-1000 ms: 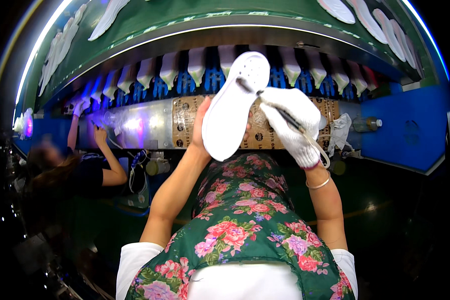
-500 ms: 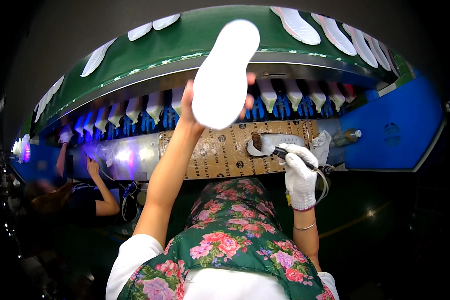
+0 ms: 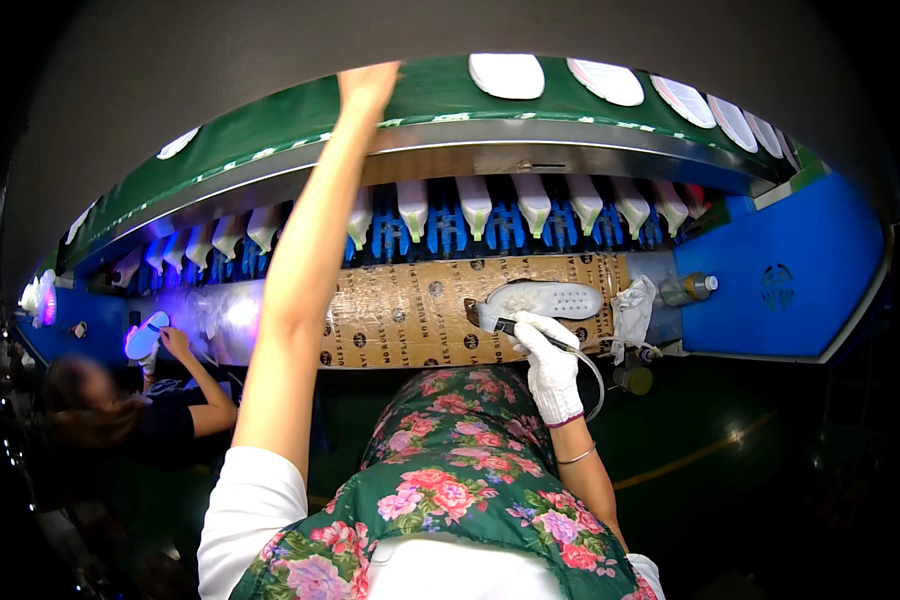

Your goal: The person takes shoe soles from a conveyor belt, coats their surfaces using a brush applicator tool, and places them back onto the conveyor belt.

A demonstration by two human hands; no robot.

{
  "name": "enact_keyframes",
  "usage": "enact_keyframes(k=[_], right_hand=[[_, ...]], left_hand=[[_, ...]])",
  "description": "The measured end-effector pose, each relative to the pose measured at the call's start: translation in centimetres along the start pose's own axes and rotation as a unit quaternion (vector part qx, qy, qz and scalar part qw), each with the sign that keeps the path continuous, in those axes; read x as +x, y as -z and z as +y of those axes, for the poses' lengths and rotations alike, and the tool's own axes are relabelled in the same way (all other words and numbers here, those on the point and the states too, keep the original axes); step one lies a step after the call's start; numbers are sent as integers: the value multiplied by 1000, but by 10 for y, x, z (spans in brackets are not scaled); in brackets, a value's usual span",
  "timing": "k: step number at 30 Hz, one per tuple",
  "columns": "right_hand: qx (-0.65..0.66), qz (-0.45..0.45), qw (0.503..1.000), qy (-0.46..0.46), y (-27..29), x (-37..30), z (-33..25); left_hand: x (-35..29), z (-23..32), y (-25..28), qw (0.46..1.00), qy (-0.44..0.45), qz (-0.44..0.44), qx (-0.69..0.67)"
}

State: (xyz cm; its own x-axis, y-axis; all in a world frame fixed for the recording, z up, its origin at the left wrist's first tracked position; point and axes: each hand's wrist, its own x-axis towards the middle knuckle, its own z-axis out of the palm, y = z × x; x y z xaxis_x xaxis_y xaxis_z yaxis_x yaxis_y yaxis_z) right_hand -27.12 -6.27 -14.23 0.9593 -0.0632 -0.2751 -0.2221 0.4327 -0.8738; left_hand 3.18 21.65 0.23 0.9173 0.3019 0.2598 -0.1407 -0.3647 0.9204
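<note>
My left arm stretches far forward, and my bare left hand (image 3: 368, 88) is over the green conveyor belt (image 3: 425, 92). Its fingers pass behind the dark upper edge, so whether they hold anything is hidden. In a white knitted glove, my right hand (image 3: 550, 370) grips the dark handle of a brush (image 3: 488, 318), to which a thin pale tube runs. The brush's brown bristles are at the left end of a light grey shoe sole (image 3: 555, 299) with small dots. That sole lies on the printed brown cardboard (image 3: 400, 315) covering the bench.
Several white soles (image 3: 607, 82) lie along the belt. Below it hangs a row of pale pointed pieces (image 3: 475, 208) on blue holders. A crumpled white cloth (image 3: 632, 312) and a clear bottle (image 3: 688, 288) are at the right, by a blue panel (image 3: 785, 270). A co-worker at left holds a sole (image 3: 147, 336).
My left hand has gone from holding up a white sole to reaching over the belt; that sole no longer shows in it. The brush has moved left and nearer me.
</note>
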Motion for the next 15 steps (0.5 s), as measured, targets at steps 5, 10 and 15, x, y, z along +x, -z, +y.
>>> enact_keyframes(k=[5,10,15], right_hand=[[-15,-47,999,-23,-25,-2,5],[66,-31,995,-67,-28,5,-1],[175,-90,978,-75,-34,16,-22]], left_hand=[[43,-67,110,948,-182,51,255],[-75,-53,165,989,-124,39,-66],[-181,-27,244,930,-186,293,-120]])
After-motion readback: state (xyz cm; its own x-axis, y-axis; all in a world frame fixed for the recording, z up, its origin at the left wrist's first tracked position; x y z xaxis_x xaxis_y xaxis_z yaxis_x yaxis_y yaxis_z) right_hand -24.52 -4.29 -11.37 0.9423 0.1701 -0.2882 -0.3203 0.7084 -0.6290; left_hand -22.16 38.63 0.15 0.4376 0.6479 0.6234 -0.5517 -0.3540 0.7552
